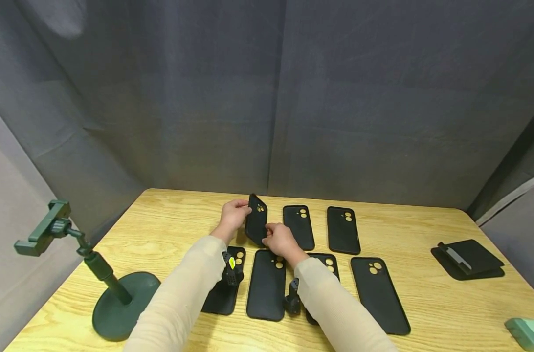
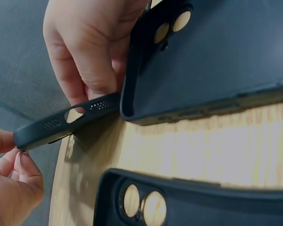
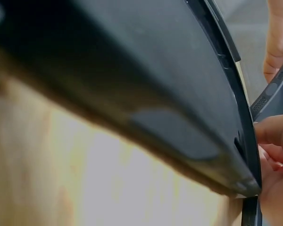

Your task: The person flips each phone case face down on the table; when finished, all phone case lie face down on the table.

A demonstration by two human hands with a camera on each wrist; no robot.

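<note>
A black phone case (image 1: 256, 222) is held tilted up at the back of the table, its camera cutouts at the top. My left hand (image 1: 233, 215) pinches its far left edge. Lower on the other side, my right hand (image 1: 282, 238) grips the near edge. In the left wrist view the case (image 2: 42, 132) shows its end with a port slot and speaker holes, spanning between my left hand (image 2: 14, 183) and right hand (image 2: 85, 47). The right wrist view catches the case (image 3: 271, 96) at the right, above my right hand (image 3: 278, 174), with another case large in front.
Two black cases, a middle one (image 1: 299, 227) and a right one (image 1: 343, 230), lie in the back row. Several more, including one (image 1: 267, 288), lie in front, partly under my forearms. A green phone stand (image 1: 126, 308) stands left; a folded black stand-like object (image 1: 469, 259) and green box (image 1: 528, 332) are right.
</note>
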